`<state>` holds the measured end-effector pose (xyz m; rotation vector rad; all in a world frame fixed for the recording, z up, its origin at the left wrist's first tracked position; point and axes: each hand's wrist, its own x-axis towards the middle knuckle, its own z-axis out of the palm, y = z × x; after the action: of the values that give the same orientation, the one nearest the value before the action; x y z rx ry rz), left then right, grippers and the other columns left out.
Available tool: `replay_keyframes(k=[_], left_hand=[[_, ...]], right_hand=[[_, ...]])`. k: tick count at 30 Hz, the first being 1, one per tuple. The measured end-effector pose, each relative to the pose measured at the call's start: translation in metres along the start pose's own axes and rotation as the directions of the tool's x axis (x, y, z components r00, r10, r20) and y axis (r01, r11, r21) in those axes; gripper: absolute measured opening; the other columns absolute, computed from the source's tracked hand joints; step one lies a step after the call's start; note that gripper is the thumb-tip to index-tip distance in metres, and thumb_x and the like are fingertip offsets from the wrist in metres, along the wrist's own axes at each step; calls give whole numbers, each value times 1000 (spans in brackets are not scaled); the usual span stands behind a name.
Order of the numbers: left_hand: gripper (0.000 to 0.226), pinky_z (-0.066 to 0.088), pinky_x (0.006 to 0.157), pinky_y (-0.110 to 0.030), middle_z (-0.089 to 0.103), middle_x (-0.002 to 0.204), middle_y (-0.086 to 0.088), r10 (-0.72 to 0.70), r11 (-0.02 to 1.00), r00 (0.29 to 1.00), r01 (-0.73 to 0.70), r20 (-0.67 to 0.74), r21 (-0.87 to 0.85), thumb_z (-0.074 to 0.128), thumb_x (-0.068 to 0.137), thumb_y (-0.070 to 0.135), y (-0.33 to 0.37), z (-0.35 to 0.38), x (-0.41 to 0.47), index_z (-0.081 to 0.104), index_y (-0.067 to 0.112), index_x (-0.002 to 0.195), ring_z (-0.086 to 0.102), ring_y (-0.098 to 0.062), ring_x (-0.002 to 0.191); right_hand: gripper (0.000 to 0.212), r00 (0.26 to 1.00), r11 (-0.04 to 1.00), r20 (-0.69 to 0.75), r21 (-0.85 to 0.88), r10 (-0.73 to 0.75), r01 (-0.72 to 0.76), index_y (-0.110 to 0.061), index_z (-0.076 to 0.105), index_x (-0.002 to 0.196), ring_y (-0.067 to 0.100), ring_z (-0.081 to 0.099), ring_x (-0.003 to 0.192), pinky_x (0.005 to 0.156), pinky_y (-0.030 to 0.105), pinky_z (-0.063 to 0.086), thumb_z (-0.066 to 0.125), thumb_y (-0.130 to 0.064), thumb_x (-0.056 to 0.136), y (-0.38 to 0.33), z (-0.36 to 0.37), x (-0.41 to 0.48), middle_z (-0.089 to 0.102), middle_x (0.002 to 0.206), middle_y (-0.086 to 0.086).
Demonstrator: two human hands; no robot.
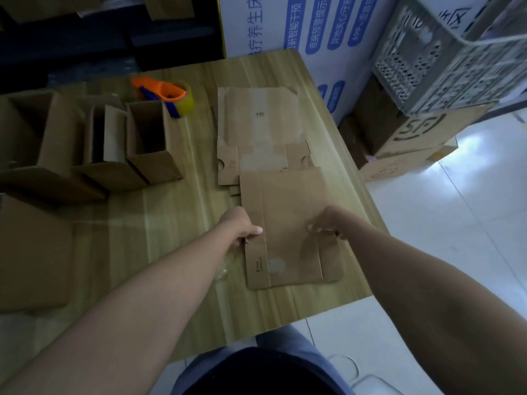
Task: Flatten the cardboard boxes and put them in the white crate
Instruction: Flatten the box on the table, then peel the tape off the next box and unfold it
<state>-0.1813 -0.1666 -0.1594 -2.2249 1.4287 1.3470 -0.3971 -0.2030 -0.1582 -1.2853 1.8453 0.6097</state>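
**Cardboard box (288,229) flat on table, both hands on it**

Box is collapsed and lies flat on the wooden table (171,238), near the front-right corner, long side running away from me. Its near flaps are spread out toward the table's front edge.

Left hand (241,226) grips the box's left edge about midway along: thumb on top, fingers curled under the cardboard. Right hand (328,225) clamps the right edge at the same height, fingers curled over onto the top face, right where a side flap starts. Hands are apart, with the width of the box between them.

Second flattened box (256,121) lies just beyond mine, flaps out. The far end of my box overlaps its near flaps.

Left side of table: three open boxes standing in a row, small one (151,138) nearest the middle, mid one (105,143) touching it, big one (34,143) at the far left. Orange tape dispenser (168,95) with a clear roll sits just behind the small one. One more flat cardboard sheet (31,260) lies at the near-left edge.

White crate (445,61) is off the table, to my upper right, sitting on stacked brown cartons (413,138) on the tiled floor (456,238). I cannot tell what is in it from this angle. Behind the table stands a big white carton with blue labels (313,38).
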Motion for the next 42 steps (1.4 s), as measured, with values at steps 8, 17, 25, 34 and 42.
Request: replay_keyframes(k=[8,17,25,34,42], left_hand=[[46,55,60,-34,61,94,-10,95,893,995,-93,-19,-440,76,76,6,26,-81,4,50,-1,114,62,-22,79],[78,37,103,-34,33,149,-10,114,884,962,-211,-247,-416,66,86,16,40,-123,64,18,7,148,40,-26,131],[99,38,106,-38,19,156,-10,-46,949,959,-45,-279,-311,68,85,16,48,-110,101,-7,16,150,34,-30,136],[18,49,68,-29,63,104,-10,-107,978,928,35,-358,-203,67,86,20,51,-97,89,55,8,92,60,-24,87],[39,49,73,-31,57,122,-13,-117,991,922,83,-368,-107,68,85,31,49,-99,88,57,4,112,60,-27,103]], right_hand=[[24,983,989,183,144,-14,-13,-4,52,97,20,59,70,69,33,50,63,-25,90,-23,-98,-12,56,86,10],[47,944,870,-203,375,-260,320,2,48,127,34,54,111,86,37,47,66,-8,84,-110,-118,38,53,124,20],[75,898,908,-321,190,-301,372,-15,15,148,35,36,130,107,45,35,60,-19,88,-128,-104,83,26,150,7],[86,942,977,-316,135,-117,167,-12,14,148,39,18,137,111,51,25,62,-46,85,-134,-109,95,21,148,21],[77,885,990,-453,24,-113,138,-10,18,146,35,26,134,106,46,26,50,-53,90,-134,-88,87,26,148,16]])
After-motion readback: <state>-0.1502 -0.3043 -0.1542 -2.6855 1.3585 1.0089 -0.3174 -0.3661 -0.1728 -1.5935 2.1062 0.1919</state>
